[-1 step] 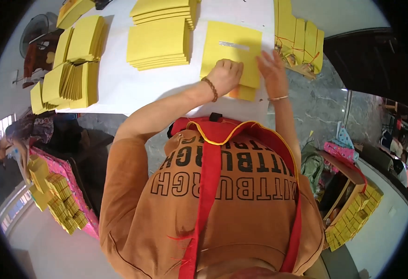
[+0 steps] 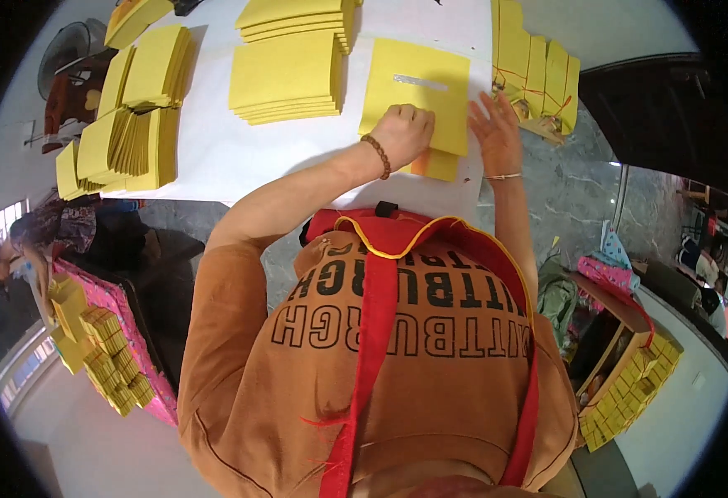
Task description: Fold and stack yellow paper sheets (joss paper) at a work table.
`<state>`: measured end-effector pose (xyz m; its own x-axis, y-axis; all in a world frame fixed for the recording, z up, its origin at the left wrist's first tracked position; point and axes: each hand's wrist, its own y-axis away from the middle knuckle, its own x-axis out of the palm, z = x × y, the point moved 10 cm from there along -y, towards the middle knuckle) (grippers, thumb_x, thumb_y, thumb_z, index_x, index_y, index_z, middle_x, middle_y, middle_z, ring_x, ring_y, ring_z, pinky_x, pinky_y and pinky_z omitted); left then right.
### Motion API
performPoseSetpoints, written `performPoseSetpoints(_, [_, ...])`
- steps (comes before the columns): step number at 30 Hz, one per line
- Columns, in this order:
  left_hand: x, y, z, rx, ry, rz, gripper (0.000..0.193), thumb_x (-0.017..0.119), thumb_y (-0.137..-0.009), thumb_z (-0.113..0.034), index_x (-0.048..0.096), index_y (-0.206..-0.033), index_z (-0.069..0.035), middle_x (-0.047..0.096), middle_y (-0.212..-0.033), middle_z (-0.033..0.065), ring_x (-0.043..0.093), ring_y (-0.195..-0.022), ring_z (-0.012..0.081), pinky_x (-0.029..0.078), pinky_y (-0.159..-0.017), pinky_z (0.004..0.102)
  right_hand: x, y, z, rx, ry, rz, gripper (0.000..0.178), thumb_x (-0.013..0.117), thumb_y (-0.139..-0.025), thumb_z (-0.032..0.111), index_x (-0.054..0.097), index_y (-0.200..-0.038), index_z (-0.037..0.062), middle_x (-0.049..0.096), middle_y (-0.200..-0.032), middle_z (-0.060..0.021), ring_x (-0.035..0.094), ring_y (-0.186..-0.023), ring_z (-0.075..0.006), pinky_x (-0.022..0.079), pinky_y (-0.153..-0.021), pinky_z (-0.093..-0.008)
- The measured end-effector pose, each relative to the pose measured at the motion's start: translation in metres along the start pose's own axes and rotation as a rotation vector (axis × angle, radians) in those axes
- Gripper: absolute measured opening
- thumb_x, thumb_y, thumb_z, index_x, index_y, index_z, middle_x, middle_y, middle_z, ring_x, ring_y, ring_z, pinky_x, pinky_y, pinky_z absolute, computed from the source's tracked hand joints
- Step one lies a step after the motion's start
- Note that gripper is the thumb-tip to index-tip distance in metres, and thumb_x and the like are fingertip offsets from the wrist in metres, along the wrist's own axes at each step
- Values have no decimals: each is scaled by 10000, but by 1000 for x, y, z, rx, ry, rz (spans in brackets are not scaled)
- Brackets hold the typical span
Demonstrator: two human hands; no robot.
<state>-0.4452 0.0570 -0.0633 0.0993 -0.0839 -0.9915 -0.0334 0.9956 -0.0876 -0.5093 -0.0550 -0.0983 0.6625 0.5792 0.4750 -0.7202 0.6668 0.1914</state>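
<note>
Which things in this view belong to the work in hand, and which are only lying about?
Likely in the work:
yellow rectangular paper-like sheet, under the left hand; right hand by its edge
flat yellow paper-like stacks
white-covered table

Apparently only lying about:
round grey fan
crumpled green fabric
pink patterned fabric

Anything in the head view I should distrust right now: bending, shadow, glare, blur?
Head view: edges bow toward the picture's rim; the bright barred window at left looks washed out; a soft shadow lies on the flat white tabletop beside the bare left forearm; the bare right hand may be slightly blurred.
</note>
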Motion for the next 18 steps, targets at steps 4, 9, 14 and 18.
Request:
performPoseSetpoints(4, [-93,17,42,-38,197,-292,451,591,-706,-177,505,-1133,-60,555,-831,44,555,-775,195,437,-642,316,-41,11,4,9,-25,-252,395,509,-872,144,409,-1248,75,539,-1162,-108,544,-1035,-209,449,-817,-318])
performPoseSetpoints(9, [-121,75,140,-192,-112,-323,468,516,-724,-51,514,-1185,-131,586,-973,53,559,-902,195,424,-728,322,-70,29,-30,102,30,-428,286,515,-874,141,506,-1155,85,613,-1032,-63,586,-926,-162,463,-722,-288])
performPoseSetpoints(14, [-52,107,195,-234,-159,-163,388,493,-783,-106,504,-1167,-159,571,-955,10,543,-904,182,412,-735,346,-71,28,-39,83,118,-394,241,553,-858,128,561,-1095,84,634,-964,-32,594,-842,-115,448,-682,-227])
performPoseSetpoints(18, [-43,101,197,-271,-153,-127,422,518,-765,-90,493,-1180,-165,571,-976,5,538,-922,182,410,-755,365,-72,28,-42,94,138,-401,233,552,-862,129,568,-1089,82,632,-962,-31,591,-837,-109,445,-678,-217])
